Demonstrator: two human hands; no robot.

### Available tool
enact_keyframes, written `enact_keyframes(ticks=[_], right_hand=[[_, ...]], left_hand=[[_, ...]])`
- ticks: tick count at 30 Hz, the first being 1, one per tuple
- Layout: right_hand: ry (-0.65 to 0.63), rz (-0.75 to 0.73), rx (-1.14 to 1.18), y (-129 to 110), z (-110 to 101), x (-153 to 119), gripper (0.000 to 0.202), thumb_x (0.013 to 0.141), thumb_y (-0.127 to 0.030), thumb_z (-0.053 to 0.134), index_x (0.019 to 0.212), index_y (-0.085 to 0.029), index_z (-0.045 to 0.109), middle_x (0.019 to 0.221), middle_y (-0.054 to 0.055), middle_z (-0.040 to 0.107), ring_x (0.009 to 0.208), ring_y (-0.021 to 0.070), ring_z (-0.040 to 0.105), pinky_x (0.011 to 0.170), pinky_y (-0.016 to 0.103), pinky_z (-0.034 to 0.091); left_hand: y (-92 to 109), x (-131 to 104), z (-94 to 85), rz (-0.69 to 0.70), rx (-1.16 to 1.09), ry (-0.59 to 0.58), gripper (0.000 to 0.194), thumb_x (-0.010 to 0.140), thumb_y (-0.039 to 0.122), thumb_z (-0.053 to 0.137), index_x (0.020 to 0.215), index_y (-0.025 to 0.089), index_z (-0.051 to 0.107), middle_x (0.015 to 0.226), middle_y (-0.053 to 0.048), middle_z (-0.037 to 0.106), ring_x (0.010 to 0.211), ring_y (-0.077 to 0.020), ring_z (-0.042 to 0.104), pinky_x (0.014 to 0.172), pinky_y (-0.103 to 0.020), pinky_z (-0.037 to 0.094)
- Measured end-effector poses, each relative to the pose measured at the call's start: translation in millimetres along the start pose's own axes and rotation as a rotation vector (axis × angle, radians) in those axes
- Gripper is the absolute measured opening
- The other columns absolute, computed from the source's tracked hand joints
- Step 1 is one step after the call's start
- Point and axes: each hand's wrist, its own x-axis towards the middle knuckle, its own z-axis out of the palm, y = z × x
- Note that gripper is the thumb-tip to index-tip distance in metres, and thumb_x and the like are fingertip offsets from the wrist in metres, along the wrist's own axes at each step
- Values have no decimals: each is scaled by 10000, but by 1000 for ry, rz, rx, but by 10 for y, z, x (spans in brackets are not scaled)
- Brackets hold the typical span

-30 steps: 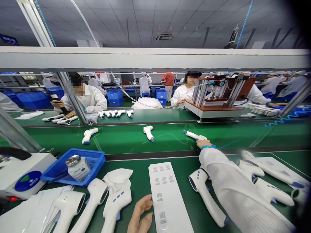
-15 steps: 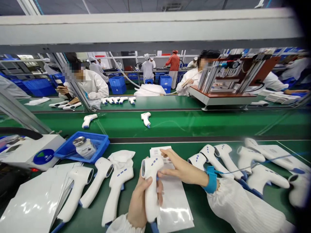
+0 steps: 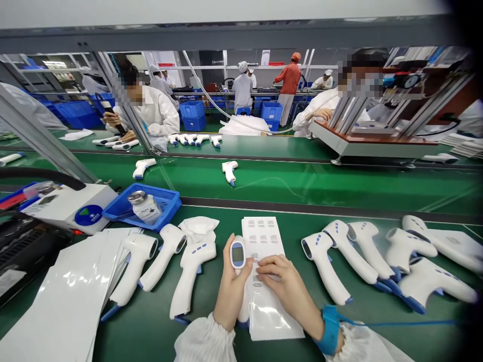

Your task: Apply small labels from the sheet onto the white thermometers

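My left hand (image 3: 231, 284) grips a white thermometer gun (image 3: 238, 255) while my right hand (image 3: 284, 281), fingers slightly curled, touches a printed label sheet (image 3: 268, 306) on the green surface (image 3: 151, 327).

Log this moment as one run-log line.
left hand: holds white handheld device, screen facing camera | right hand: fingertips at label sheet | strap: blue, on right wrist | blue tray: holds lidded jar

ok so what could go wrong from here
The right hand has its fingertips on the label sheet, so a label might crease or lift crooked. The left hand holds the thermometer close against that sheet and could nudge it. The wristband cord runs near the thermometers on the right and may snag one.
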Motion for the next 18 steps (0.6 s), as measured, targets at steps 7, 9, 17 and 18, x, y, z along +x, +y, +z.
enact_keyframes(ticks=[7, 9, 17, 18], right_hand=[[13, 33, 19, -86, 23, 78, 136, 802, -129, 605, 702, -212, 649, 908, 31, 677, 948, 245, 585, 899, 442, 375], [-25, 14, 110, -162, -23, 28, 142, 748, -88, 589, 661, -199, 601, 880, 31, 657, 934, 232, 585, 896, 417, 394], [-556, 217, 836, -341, -420, -177, 228, 710, -294, 722, 697, -171, 530, 756, -3, 566, 576, 106, 565, 601, 265, 469], [-549, 215, 823, -312, -440, -186, 264, 716, -338, 731, 694, -170, 529, 776, 3, 568, 569, 98, 561, 591, 257, 467]], left_hand=[[18, 14, 0, 70, 63, -23, 693, 881, 397, 615, 1466, 363, 245, 1533, -33, 362, 1357, -239, 425, 1075, -324, 397], [22, 34, -11, 69, 92, -22, 700, 885, 398, 606, 1474, 354, 231, 1530, -38, 366, 1357, -238, 424, 1084, -329, 385], [116, -110, 0, -3, 47, 10, 751, 851, 375, 644, 1477, 355, 230, 1069, -35, 620, 901, -174, 646, 717, -258, 548], [202, -188, -71, -27, 16, 51, 772, 846, 388, 644, 1479, 367, 204, 889, -4, 603, 713, -149, 625, 551, -228, 517]])
